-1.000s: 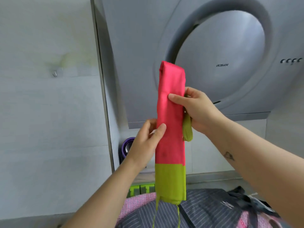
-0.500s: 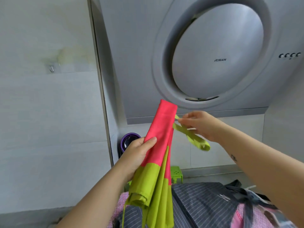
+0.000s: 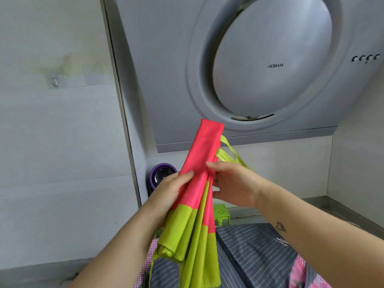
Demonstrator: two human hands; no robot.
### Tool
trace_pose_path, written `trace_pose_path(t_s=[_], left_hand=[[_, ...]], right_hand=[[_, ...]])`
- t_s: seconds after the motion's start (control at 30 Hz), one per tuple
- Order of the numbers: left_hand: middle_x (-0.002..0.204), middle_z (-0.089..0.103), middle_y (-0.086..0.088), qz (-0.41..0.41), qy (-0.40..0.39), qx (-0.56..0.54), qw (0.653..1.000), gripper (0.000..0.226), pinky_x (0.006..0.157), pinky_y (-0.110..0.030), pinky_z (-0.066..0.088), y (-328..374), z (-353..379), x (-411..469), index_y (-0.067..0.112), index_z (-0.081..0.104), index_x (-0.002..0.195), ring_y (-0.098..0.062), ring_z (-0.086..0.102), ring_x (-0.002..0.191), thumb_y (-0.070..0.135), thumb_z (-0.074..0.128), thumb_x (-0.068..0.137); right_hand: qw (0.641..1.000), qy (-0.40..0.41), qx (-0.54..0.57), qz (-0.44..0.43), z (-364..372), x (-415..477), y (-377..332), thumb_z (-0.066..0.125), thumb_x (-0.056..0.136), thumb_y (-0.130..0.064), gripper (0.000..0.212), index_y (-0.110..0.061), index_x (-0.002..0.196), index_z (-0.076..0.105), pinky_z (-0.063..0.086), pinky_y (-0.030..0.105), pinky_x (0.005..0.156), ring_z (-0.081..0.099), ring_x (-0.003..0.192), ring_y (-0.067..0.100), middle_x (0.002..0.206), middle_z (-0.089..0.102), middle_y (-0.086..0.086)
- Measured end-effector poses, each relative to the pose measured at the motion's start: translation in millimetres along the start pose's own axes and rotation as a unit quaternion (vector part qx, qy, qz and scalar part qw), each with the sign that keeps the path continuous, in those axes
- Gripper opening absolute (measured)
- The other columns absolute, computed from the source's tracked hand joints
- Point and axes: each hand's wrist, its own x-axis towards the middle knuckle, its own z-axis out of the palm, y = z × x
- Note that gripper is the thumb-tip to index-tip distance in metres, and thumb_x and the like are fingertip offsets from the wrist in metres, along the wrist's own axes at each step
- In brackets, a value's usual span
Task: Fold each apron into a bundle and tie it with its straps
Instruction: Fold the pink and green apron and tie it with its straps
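Left hand [image 3: 172,190]: wrapped round the folded apron [image 3: 202,148] from its 9 o'clock side, thumb across the pink face, fingers behind. Right hand [image 3: 234,183]: thumb and forefinger pinch the strip's 3 o'clock edge, just across from the left thumb. The hands are close together, with only the cloth between them. The apron is held in the air, a long narrow strip leaning toward 1 o'clock; pink upper part, lime lower part.

Handling (judgement): thin woven cloth, light and limp, no stiffness of its own. Above the grip the fold lies flat. Below it the lime layers fan apart and hang toward 6 o'clock, so the fold looks only as secure as the grip. Best hold: mid-strip, all layers squeezed together, as the left hand has it. Straps [image 3: 227,150]: lime tapes leave the pink edge at 2 o'clock and run behind the right hand; more tape dangles at 7 o'clock. They are likely to tangle or slip, so take them near their roots before winding.

Room: range hood [image 3: 149,90] close behind, 12 to 2 o'clock; wall [image 3: 52,142] at 9 o'clock. Purple canister [image 3: 161,176] just behind the left hand, green box [image 3: 222,213] beneath the right. Striped aprons [image 3: 259,248] lie at 5 o'clock. Open air is toward the wearer.
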Motion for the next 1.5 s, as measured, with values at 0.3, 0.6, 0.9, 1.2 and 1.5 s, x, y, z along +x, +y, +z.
trace_pose_path(t_s=[0.3, 0.6, 0.9, 1.2, 1.5], left_hand=[[0.056, 0.067, -0.012, -0.085, 0.013, -0.101, 0.991, 0.048, 0.044, -0.022, 0.053, 1, -3, 1, 0.002, 0.074, 0.055, -0.016, 0.064, 0.045, 0.011, 0.046, 0.094], [0.06, 0.068, -0.012, -0.105, -0.008, -0.096, 0.99, 0.043, 0.046, -0.022, 0.054, -7, 4, 3, 0.004, 0.075, 0.06, -0.017, 0.065, 0.048, 0.014, 0.049, 0.093], [0.07, 0.07, -0.015, -0.119, -0.046, -0.109, 0.986, 0.03, 0.051, -0.028, 0.056, -18, 7, -6, 0.004, 0.077, 0.069, -0.022, 0.068, 0.055, 0.023, 0.057, 0.08], [0.092, 0.072, -0.014, -0.102, -0.063, -0.06, 0.991, 0.036, 0.081, -0.039, 0.055, -32, 5, -9, 0.004, 0.065, 0.111, -0.023, 0.069, 0.076, 0.025, 0.057, 0.084], [0.09, 0.072, -0.007, 0.008, 0.012, 0.1, 0.995, 0.02, 0.083, -0.04, 0.052, -32, -3, 3, 0.016, 0.067, 0.099, -0.021, 0.066, 0.079, 0.018, 0.048, 0.098]], right_hand=[[0.997, 0.078, -0.021, -0.011, 0, 9, -8, 0.038, 0.087, 0.0, 0.024, -0.013, 0.079, 0.057, 0.053, 0.031, 0.066, 0.061, 0.059, 0.013, 0.068, 0.062, 0.001], [0.982, 0.188, 0.018, -0.024, 5, 22, -1, 0.049, 0.091, -0.003, 0.015, -0.007, 0.089, 0.063, 0.055, 0.046, 0.085, 0.064, 0.084, 0.028, 0.088, 0.065, 0.016], [0.949, 0.293, 0.1, -0.059, 4, 38, 7, 0.04, 0.097, -0.006, 0.027, -0.01, 0.081, 0.061, 0.053, 0.028, 0.042, 0.063, 0.044, 0.016, 0.053, 0.065, 0.007], [0.951, 0.285, 0.112, -0.041, 3, 42, 5, 0.033, 0.095, -0.002, 0.031, 0.001, 0.101, 0.063, 0.057, 0.032, 0.06, 0.062, 0.07, 0.025, 0.088, 0.065, 0.017], [0.997, 0.054, 0.05, 0.023, -3, 13, 18, 0.052, 0.065, -0.03, 0.029, -0.011, 0.086, 0.056, 0.043, 0.034, 0.072, 0.054, 0.068, 0.018, 0.076, 0.055, 0.006]])
